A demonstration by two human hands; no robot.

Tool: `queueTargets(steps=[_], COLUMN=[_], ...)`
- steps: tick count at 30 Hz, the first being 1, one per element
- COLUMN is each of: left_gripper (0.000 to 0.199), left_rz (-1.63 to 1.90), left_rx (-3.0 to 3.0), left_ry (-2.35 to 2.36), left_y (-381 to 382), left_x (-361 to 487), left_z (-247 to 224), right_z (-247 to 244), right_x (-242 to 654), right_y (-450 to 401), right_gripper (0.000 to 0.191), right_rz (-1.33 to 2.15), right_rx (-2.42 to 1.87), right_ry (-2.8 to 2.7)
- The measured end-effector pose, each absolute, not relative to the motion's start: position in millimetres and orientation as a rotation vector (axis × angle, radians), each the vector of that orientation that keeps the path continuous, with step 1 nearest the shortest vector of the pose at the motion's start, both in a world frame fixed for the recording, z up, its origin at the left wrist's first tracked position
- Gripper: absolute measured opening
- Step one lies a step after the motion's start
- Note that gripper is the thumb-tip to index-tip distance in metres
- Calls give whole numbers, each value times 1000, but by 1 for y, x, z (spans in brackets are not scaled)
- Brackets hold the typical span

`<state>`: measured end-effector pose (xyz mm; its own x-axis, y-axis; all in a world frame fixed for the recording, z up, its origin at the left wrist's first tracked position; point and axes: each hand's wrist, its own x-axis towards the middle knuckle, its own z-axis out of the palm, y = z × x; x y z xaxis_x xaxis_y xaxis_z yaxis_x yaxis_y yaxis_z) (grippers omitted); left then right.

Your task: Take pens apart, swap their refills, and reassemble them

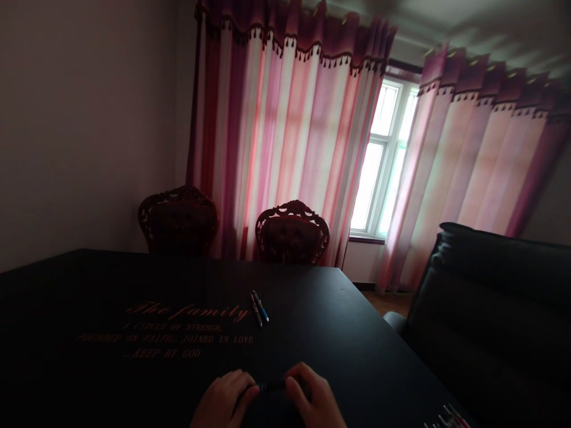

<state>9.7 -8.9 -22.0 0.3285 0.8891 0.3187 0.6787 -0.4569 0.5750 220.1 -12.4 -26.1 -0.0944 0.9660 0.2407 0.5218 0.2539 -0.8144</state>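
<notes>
- Orange-gold lettering (178,330) on the black surface (134,285) reads "The family" in script, with smaller capitals below: "A circle of strength, founded on faith, joined in love, keep by God."
- A person's left hand (222,399) and right hand (314,395) meet low in view, over the surface.
- Fingers (294,383) of both hands close narrowly on a slim dark pen (272,387), held level between them, its ends hidden.
- Two slim pens (259,309), one with a blue barrel, lie almost touching, beyond the hands and just right of the lettering.
- A cluster of pens (448,418) sits at the surface's lower right, cut off by the frame.
- A padded black chair (486,297) stands at right; two carved wooden chairs (178,220) (292,235) stand beyond the surface, before pink-and-red striped curtains (276,137) and a bright window (383,160).
</notes>
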Motion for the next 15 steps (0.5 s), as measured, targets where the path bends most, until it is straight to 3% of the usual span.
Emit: queueTargets(steps=[15], left_gripper=[29], left_rz=[895], left_rx=[2317], left_ry=[1409], left_y=[-18], left_x=[12], left_z=[-11], right_z=[-16], right_x=[224], right_y=[-18], right_gripper=[25], right_rz=[932], right_rx=[-1264], right_ry=[-1625])
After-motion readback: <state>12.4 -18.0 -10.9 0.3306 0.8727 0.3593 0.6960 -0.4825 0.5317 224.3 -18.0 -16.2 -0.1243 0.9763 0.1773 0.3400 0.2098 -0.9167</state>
